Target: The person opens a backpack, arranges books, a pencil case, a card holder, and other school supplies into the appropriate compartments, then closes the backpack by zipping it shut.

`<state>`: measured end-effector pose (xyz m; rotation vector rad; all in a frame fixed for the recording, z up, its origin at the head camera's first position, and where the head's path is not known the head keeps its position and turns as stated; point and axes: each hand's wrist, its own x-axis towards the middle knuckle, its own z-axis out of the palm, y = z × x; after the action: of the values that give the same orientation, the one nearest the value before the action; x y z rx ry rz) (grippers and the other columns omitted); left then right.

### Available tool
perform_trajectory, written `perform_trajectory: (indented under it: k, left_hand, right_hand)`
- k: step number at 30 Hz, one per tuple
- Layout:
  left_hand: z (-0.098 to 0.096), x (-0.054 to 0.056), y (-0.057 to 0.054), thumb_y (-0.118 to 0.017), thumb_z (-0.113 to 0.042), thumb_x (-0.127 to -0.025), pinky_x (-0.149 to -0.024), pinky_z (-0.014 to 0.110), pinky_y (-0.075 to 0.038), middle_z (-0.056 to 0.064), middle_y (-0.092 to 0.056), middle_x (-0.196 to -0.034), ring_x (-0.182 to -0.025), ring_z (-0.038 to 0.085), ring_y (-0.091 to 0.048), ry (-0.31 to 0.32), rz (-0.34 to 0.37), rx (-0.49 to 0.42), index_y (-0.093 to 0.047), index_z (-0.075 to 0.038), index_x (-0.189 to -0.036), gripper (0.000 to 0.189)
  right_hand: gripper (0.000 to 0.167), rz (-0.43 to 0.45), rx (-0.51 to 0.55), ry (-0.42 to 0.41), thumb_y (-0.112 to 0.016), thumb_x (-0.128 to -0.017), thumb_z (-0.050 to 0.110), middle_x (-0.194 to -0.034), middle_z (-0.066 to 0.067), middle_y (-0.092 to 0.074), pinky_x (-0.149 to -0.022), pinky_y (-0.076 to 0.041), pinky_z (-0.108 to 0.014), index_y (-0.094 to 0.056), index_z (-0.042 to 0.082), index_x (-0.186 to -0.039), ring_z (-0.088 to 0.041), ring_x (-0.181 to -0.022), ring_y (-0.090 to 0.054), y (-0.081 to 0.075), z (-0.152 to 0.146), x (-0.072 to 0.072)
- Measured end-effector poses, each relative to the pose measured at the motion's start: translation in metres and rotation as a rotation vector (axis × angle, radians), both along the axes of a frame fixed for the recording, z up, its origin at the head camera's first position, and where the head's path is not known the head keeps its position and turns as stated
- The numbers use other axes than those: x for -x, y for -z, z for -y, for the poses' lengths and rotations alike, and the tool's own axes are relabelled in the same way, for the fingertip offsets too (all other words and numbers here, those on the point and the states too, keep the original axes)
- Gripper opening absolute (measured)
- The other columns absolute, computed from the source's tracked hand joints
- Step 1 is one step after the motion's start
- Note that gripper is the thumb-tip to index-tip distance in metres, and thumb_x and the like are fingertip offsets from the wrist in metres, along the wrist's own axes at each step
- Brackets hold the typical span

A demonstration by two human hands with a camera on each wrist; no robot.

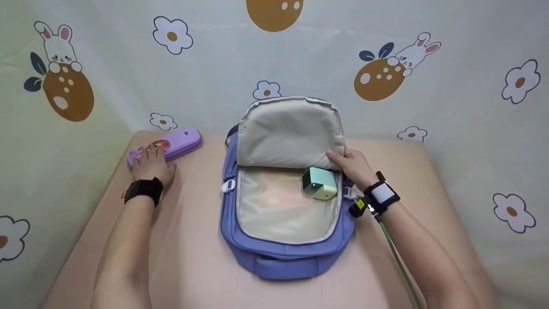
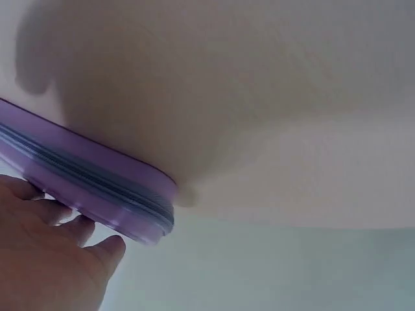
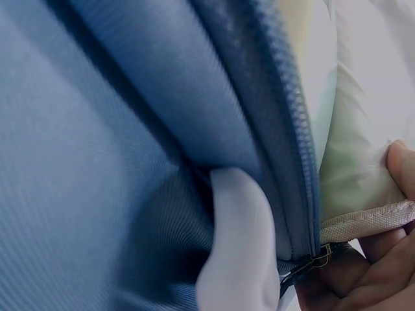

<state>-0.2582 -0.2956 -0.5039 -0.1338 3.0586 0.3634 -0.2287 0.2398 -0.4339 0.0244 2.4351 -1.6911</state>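
Observation:
A blue backpack (image 1: 244, 253) lies on the table with its main compartment unzipped and its pale-lined flap (image 1: 287, 133) folded back. My right hand (image 1: 354, 165) pinches the flap's right edge, thumb on the lining; the right wrist view shows the thumb (image 3: 403, 167) there and the other fingers beneath. Inside the compartment, on the right, sits a small mint-green and cream block-shaped device (image 1: 325, 182) with a dark front. Over on the left, my left hand (image 1: 152, 165) rests on a purple zippered pencil case (image 1: 184, 141), fingers spread across its near end; the zipper side (image 2: 91, 178) faces the left wrist camera.
The table (image 1: 188, 240) has a pale peach cover. Behind it hangs a light curtain (image 1: 214, 64) printed with rabbits and flowers. White buckles (image 1: 228, 186) sit at the backpack's sides. A green cable (image 1: 396, 257) runs from the right wrist along the forearm.

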Motion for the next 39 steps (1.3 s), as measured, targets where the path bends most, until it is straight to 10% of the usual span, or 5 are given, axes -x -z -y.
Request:
perform_trajectory:
  k: [10, 19, 26, 31, 39]
  left_hand:
    - [-0.025, -0.035, -0.008, -0.061, -0.020, -0.098, -0.103, 0.071, -0.031, 0.042, -0.046, -0.133, -0.123, 0.061, -0.043, 0.066, -0.112, 0.123, -0.048, 0.013, -0.138, 0.054]
    - [-0.036, -0.063, -0.007, -0.072, -0.017, -0.089, -0.084, 0.063, -0.043, 0.034, -0.054, -0.102, -0.094, 0.055, -0.056, 0.093, -0.293, 0.035, -0.061, 0.007, -0.116, 0.038]
    - [-0.020, -0.056, -0.002, -0.077, -0.025, -0.087, -0.106, 0.066, -0.036, 0.047, -0.040, -0.139, -0.124, 0.061, -0.045, 0.086, -0.133, -0.043, -0.040, 0.020, -0.139, 0.078]
    - [-0.017, -0.061, -0.002, -0.079, -0.027, -0.087, -0.095, 0.067, -0.043, 0.044, -0.052, -0.125, -0.115, 0.058, -0.052, 0.083, -0.081, -0.071, -0.038, 0.022, -0.140, 0.083]
    - [-0.024, -0.076, -0.031, -0.076, -0.027, -0.090, -0.101, 0.066, -0.041, 0.039, -0.051, -0.133, -0.122, 0.053, -0.050, 0.196, -0.023, -0.198, -0.039, 0.016, -0.146, 0.080]
  right_hand:
    - [0.043, 0.038, 0.019, -0.001, -0.063, -0.103, 0.035, -0.093, -0.011, -0.070, -0.068, -0.055, -0.033, -0.070, -0.006, -0.112, -0.024, -0.078, -0.065, -0.001, 0.000, -0.001]
    - [0.046, 0.025, 0.027, -0.011, -0.063, -0.102, 0.039, -0.098, -0.011, -0.071, -0.070, -0.055, -0.034, -0.070, -0.004, -0.116, -0.024, -0.080, -0.065, 0.013, -0.006, 0.008]
    - [0.054, -0.010, 0.012, 0.003, -0.068, -0.094, 0.054, -0.087, -0.005, -0.068, -0.059, -0.049, -0.025, -0.072, 0.001, -0.107, -0.016, -0.070, -0.060, 0.036, -0.010, 0.018]
    - [0.053, -0.019, 0.026, 0.004, -0.070, -0.094, 0.054, -0.086, -0.003, -0.068, -0.061, -0.049, -0.026, -0.072, 0.002, -0.104, -0.017, -0.071, -0.060, 0.037, -0.008, 0.018]
    - [0.055, -0.010, 0.014, 0.012, -0.068, -0.095, 0.054, -0.088, -0.004, -0.070, -0.062, -0.051, -0.026, -0.071, 0.000, -0.109, -0.017, -0.072, -0.062, 0.034, -0.013, 0.018]
